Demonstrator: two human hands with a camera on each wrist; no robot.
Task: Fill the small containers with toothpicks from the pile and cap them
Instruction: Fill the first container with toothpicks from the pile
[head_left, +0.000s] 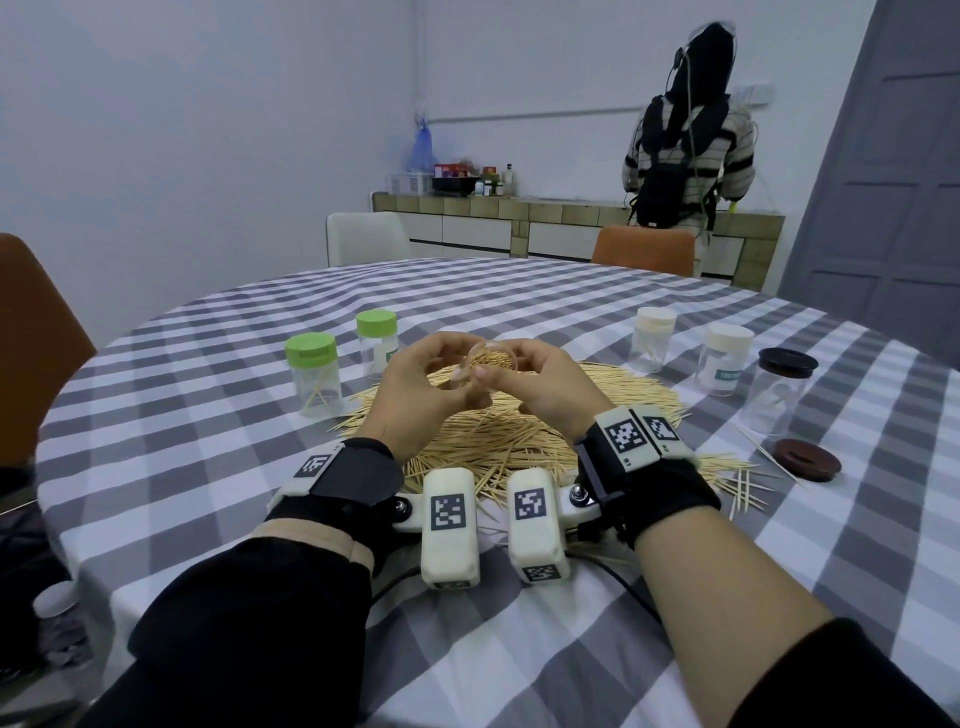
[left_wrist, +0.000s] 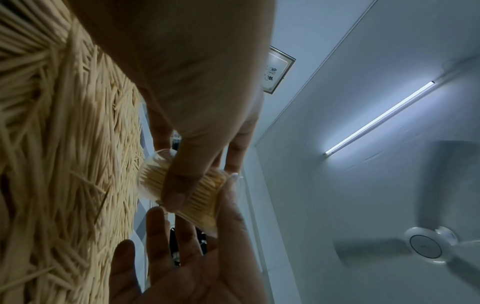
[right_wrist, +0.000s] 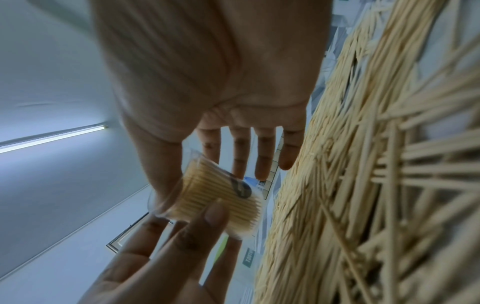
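Jar (head_left: 485, 364): clear, packed with toothpicks, uncapped, tilted at frame centre above the pile (head_left: 498, 436), so strays fall back there.
Hands: left hand (head_left: 421, 387) and right hand (head_left: 540, 382) both pinch it, probably steadying it for capping.

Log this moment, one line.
left hand: holds clear container | right hand: holds it too | container: full, uncapped | above toothpick pile

Across from me a person (head_left: 688, 135) in a striped sweater with a black backpack stands facing a tiled counter (head_left: 519, 210) cluttered with bottles and a white basket (head_left: 410, 183). A white chair (head_left: 363, 244) and an orange chair (head_left: 644, 250) sit at my checked tablecloth (head_left: 208, 441). Overhead I see a ceiling fan (left_wrist: 426, 245) and tube light (left_wrist: 379, 118).
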